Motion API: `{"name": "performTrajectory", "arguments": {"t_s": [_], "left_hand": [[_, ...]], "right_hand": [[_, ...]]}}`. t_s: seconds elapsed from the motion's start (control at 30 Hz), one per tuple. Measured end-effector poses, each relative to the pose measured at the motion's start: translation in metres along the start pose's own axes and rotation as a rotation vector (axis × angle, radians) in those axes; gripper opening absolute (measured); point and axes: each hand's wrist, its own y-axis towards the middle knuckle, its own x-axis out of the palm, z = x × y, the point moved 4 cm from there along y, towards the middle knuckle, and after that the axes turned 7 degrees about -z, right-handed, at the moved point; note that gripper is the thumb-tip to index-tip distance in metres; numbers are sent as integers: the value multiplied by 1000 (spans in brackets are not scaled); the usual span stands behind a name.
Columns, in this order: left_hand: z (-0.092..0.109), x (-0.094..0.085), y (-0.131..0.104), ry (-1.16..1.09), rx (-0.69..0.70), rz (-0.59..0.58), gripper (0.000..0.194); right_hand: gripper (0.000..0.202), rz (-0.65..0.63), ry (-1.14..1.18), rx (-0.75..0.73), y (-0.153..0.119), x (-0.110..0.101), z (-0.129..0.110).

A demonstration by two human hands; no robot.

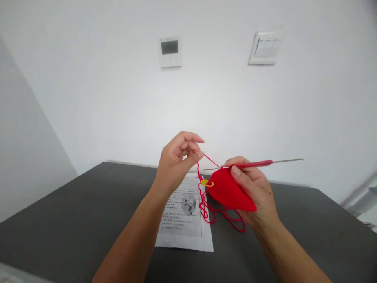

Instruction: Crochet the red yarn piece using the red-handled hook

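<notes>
My left hand (180, 159) pinches a strand of red yarn (212, 161) between thumb and fingers, its index finger stretched out above. The strand runs taut to the top edge of a red crocheted piece (231, 190). My right hand (259, 188) grips that piece together with a red-handled crochet hook (255, 164), which lies nearly level with its thin tip pointing left. A yellow stitch marker (207, 183) hangs at the left edge of the piece. Loose yarn (235, 225) trails in loops below, over the paper and table.
A printed sheet (184, 236) with a grey picture lies on the dark table (73, 220), partly behind my left forearm. The white wall behind carries a control panel (171, 52) and a switch plate (266, 48). Something pale stands at the right edge.
</notes>
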Motion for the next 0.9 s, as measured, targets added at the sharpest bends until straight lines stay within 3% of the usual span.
{"name": "performTrajectory", "arguments": {"t_s": [0.1, 0.23, 0.3, 0.4, 0.6, 0.77, 0.9], "left_hand": [[-6, -3, 4, -11, -6, -55, 19], [-16, 1, 7, -30, -158, -308, 22], [-18, 7, 7, -31, -213, -351, 30], [-16, 16, 6, -196, -209, -214, 45], [-9, 38, -4, -525, -326, -129, 56], [-4, 33, -3, -642, -360, -65, 61], [4, 22, -3, -603, -285, -32, 52]], "right_hand": [[18, -66, 27, 64, 1, 0, 1], [19, -102, 71, 153, 1, 1, 0], [18, -105, 63, 173, 2, 0, 0], [19, -107, 23, 141, 3, -2, -1], [20, -77, -1, 95, 6, -8, 1], [20, -116, 1, 95, 6, -9, 2], [18, -107, -10, 39, 6, -7, 0]]}}
